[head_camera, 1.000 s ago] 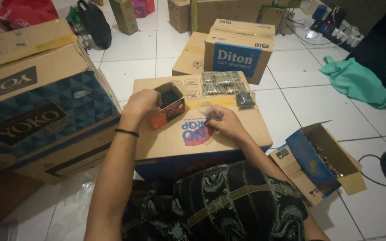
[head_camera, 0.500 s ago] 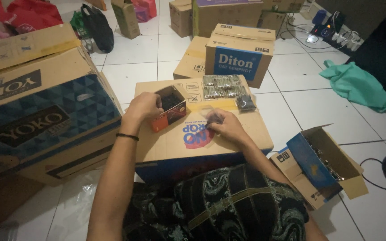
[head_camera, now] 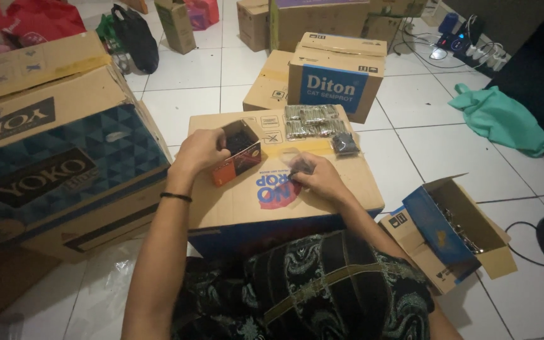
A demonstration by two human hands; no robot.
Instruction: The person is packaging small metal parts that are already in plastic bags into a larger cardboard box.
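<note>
My left hand [head_camera: 199,151] grips a small open orange-and-black box [head_camera: 239,151], tilted on top of a closed cardboard carton [head_camera: 341,182] in front of me. My right hand [head_camera: 316,176] pinches a small clear plastic bag [head_camera: 294,158] holding dark small parts, just right of the box. Several filled clear bags of small metal parts [head_camera: 313,119] lie in rows at the carton's far edge, with one darker bag [head_camera: 345,143] beside them.
A large patterned carton [head_camera: 51,157] stands at my left. An open blue-and-brown box with metal parts [head_camera: 454,226] sits at my right on the tiled floor. More cartons [head_camera: 335,75] stand behind. A green cloth [head_camera: 498,119] lies far right.
The small box in my left hand has tipped and shifted slightly; my right hand has stayed by the clear bag, fingers adjusting on it.
</note>
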